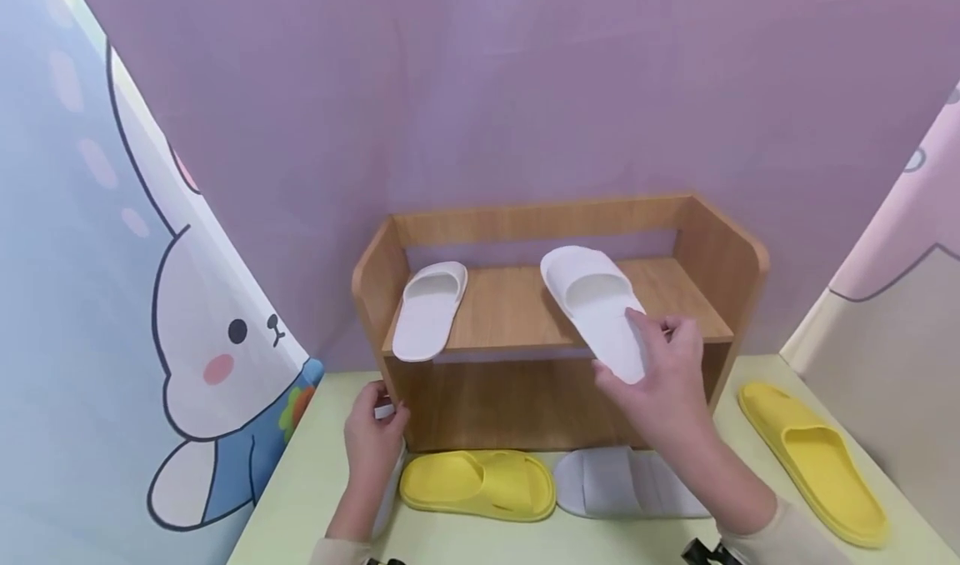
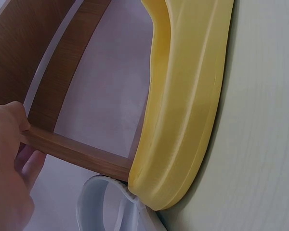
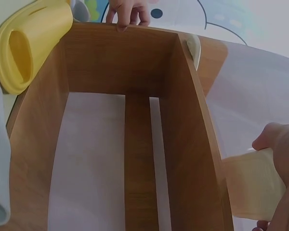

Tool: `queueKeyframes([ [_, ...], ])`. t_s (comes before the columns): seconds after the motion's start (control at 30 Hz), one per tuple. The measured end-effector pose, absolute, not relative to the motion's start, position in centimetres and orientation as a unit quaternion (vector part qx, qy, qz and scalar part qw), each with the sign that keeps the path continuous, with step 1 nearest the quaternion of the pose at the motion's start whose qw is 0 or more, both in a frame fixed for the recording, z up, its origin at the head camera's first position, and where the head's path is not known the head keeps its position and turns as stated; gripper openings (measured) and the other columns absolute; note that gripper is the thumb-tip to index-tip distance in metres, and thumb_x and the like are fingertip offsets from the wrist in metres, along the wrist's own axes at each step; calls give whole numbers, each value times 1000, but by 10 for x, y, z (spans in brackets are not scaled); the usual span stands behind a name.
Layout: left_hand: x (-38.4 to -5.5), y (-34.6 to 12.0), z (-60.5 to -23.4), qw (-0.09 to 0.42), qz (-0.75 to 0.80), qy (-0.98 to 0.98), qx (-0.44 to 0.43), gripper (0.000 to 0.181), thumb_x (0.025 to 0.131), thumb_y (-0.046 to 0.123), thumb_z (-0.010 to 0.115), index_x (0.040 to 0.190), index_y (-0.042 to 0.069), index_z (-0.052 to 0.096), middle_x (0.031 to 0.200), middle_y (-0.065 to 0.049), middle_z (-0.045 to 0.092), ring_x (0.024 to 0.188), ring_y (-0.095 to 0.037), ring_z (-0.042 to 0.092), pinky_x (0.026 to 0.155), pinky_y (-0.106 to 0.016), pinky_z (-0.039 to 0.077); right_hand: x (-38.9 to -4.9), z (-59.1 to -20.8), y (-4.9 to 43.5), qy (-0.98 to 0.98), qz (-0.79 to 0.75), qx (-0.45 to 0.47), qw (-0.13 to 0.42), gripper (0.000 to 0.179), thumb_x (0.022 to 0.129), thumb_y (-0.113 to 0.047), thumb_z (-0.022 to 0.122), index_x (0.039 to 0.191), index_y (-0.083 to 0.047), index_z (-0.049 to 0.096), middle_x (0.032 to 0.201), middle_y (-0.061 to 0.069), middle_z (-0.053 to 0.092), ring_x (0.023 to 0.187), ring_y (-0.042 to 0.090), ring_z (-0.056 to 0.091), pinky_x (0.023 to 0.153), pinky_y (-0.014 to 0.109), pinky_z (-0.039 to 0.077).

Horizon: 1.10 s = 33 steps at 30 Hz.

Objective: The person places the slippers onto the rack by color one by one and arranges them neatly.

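Observation:
My right hand [image 1: 663, 373] grips a white slipper [image 1: 597, 302] by its heel end, thumb on one side and fingers on the other. The slipper's toe points away, over the upper board of a small wooden shoe rack [image 1: 502, 302]. Another white slipper [image 1: 427, 323] lies at the left end of that board, toe to the back. My left hand [image 1: 372, 436] holds the rack's left side panel, and in the left wrist view its thumb and fingers [image 2: 36, 166] lie on either side of the panel's edge.
In front of the rack lie a yellow slipper [image 1: 480, 486] and a grey slipper [image 1: 630, 482], both sideways. A second yellow slipper [image 1: 817, 465] lies to the right. Another grey slipper [image 1: 390, 498] is partly hidden by my left arm. A purple cloth [image 1: 525, 90] hangs behind the rack.

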<state>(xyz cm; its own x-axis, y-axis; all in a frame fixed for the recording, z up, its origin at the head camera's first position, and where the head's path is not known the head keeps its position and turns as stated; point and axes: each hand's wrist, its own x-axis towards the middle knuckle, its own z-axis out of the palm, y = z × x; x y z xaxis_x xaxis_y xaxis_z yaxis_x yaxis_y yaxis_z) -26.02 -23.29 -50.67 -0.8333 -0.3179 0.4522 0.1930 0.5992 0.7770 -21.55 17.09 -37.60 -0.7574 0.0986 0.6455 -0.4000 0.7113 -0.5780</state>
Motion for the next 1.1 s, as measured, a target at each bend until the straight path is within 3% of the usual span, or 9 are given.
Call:
queueKeyframes([
  [0.43,-260,-231,-513,296,-450,-842,38,37,94,1,83,126,13,69,122,-6,73,111,-31,75,84,-43,69,-227,-377,153,-868,359,100,329,74,80,-21,96,144,0,65,130,22,44,121,41,44,87,54,54],
  [0.67,-262,-231,-512,290,-444,-846,50,36,95,2,82,126,13,69,125,-6,73,113,-28,74,86,-43,69,-236,-378,139,-858,355,126,348,72,79,-22,95,140,4,68,126,25,48,117,41,47,85,51,50],
  [0.87,-262,-229,-512,291,-445,-845,52,36,93,1,83,124,13,69,123,-7,73,112,-30,74,84,-42,69,-242,-376,125,-867,356,115,329,73,82,-28,94,141,6,67,128,23,48,120,41,46,85,48,45],
  [1.1,-263,-230,-512,288,-445,-846,59,37,94,0,83,126,13,69,125,-6,73,113,-29,74,86,-42,69,-252,-370,105,-880,349,92,308,72,84,-34,91,140,6,67,128,24,49,123,42,45,88,52,52],
])
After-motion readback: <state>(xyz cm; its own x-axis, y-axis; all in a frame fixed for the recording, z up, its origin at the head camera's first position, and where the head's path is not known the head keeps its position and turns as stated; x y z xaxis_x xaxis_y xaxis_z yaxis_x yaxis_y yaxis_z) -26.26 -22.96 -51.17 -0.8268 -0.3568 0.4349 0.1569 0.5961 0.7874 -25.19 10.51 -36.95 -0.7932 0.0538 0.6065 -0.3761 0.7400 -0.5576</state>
